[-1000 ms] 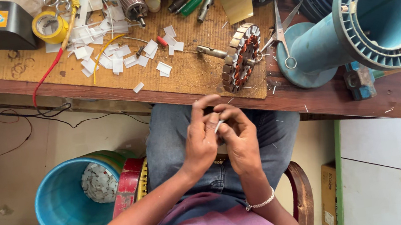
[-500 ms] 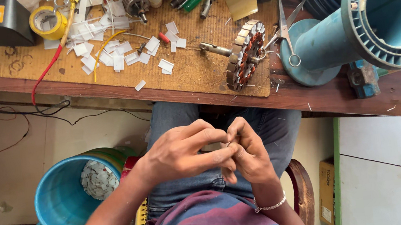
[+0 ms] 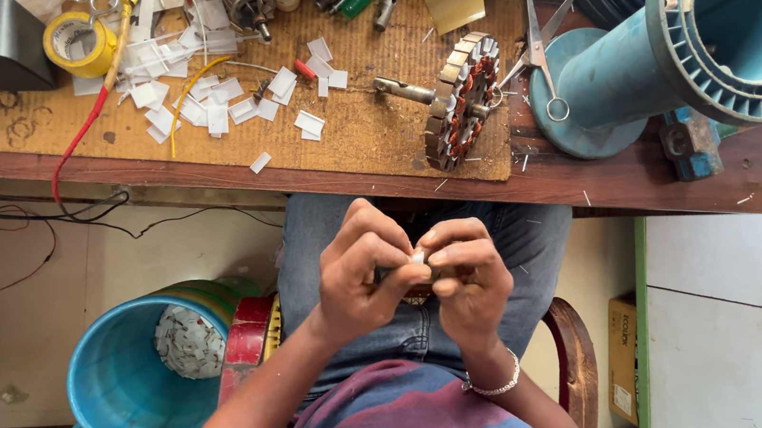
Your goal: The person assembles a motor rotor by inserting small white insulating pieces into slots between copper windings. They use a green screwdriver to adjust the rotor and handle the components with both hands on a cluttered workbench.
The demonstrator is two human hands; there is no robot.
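Observation:
Both my hands meet over my lap, below the bench edge. My left hand (image 3: 354, 274) and my right hand (image 3: 469, 276) pinch a small white slip (image 3: 419, 258) between their fingertips, with a small dark piece partly hidden under the fingers. I cannot tell what that piece is. A thin bracelet circles my right wrist. On the bench above lies a wound stator with copper coils (image 3: 459, 100) on its shaft.
White paper slips (image 3: 216, 108) are scattered on the brown bench mat (image 3: 372, 138). Scissors (image 3: 538, 43), a big blue finned housing (image 3: 713, 23), a yellow tape roll (image 3: 79, 43) and screwdrivers lie there. A blue bucket (image 3: 105, 389) with paper scraps stands at left.
My left hand's fingers have curled over the small piece and both hands sit a little lower in the picture. The bench things have not moved.

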